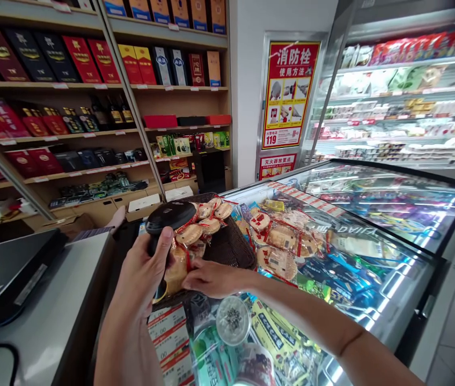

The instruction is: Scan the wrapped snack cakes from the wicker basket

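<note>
My left hand (144, 268) is wrapped round the handle of a black barcode scanner (171, 215), its head above a dark woven basket (233, 241). In the basket lie several round, pale baked cakes in clear wrappers with red edges. My right hand (211, 279) reaches in from the right, fingers curled against the red edge of a wrapped cake (176, 269) at the near left of the basket. Part of that cake is behind my left hand and the scanner. More wrapped cakes (278, 261) lie to the right of the basket, on the freezer's glass lid.
Below the glass of the chest freezer (396, 273) are coloured ice-cream packs. A small clear round container (233, 320) stands near me. A grey counter with a dark device (14, 273) is at left. Shelves of boxed bottles (78, 59) and a lit refrigerated display (404, 102) stand behind.
</note>
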### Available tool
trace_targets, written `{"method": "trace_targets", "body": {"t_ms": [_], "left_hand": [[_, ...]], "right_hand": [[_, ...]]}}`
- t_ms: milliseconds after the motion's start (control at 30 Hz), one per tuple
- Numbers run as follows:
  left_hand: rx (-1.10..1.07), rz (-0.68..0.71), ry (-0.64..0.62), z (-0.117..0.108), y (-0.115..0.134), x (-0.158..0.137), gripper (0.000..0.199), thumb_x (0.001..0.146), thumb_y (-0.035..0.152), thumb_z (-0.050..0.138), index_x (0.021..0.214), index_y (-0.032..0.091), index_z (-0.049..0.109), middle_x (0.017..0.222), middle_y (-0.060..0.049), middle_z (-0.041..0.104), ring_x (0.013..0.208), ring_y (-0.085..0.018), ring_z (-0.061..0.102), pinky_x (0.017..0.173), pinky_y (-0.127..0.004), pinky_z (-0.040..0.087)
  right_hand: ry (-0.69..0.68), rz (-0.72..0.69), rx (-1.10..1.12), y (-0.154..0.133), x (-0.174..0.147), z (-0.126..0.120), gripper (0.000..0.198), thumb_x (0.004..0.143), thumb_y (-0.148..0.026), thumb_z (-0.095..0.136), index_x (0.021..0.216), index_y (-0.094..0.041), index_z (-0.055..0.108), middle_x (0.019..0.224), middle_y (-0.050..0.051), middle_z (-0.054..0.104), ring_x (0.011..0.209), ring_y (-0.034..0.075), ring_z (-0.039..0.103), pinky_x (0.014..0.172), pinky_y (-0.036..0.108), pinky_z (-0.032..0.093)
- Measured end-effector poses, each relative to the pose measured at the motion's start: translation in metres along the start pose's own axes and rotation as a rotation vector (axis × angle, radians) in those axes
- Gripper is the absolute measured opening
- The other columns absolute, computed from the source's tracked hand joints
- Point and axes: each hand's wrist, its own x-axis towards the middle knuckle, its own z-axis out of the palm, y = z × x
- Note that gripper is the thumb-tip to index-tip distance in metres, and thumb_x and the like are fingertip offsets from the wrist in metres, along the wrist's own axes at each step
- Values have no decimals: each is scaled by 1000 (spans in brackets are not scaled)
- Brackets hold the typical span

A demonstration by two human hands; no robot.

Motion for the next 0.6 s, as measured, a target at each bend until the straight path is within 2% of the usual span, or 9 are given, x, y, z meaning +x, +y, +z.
{"method": "trace_targets", "body": {"t_ms": [100,200,300,367,467,600], "left_hand": [[-11,31,1,1,0,0,59,70,78,59,72,20,55,53,4,51,49,-11,47,42,-19,34],[6,40,14,2,0,-1,59,70,78,59,69,20,54,53,3,51,48,-11,48,42,-19,35],[5,37,-7,2,3,-3,59,70,78,59,66,20,52,53,4,50,48,-10,46,42,-19,35],[1,35,-31,2,4,-4,58,70,78,59,66,20,51,54,4,49,48,-10,44,41,-19,33],[13,23,-75,3,6,-6,55,72,74,61,68,20,51,55,4,49,49,-10,45,41,-18,33],[58,11,-177,5,9,-8,52,70,71,64,69,21,50,55,4,48,48,-11,45,41,-20,35]], "right_hand": [[124,161,37,6,2,2,33,99,-30,50,83,-14,74,90,5,66,80,13,58,71,22,40],[297,235,103,9,-1,-12,15,84,-27,71,74,-16,72,81,0,66,74,11,57,68,21,37],[531,361,109,14,-8,-32,25,69,-29,82,64,-16,61,68,-4,60,65,10,51,62,21,34],[628,356,164,22,-13,-46,30,70,-33,79,69,-17,54,67,-5,56,63,9,48,59,21,33],[670,250,307,36,-23,-66,29,78,-38,70,85,-21,48,73,-7,53,65,10,49,57,20,35],[743,345,327,44,-42,-95,17,87,-32,58,92,-21,46,79,-4,52,67,10,50,56,20,37]]}}
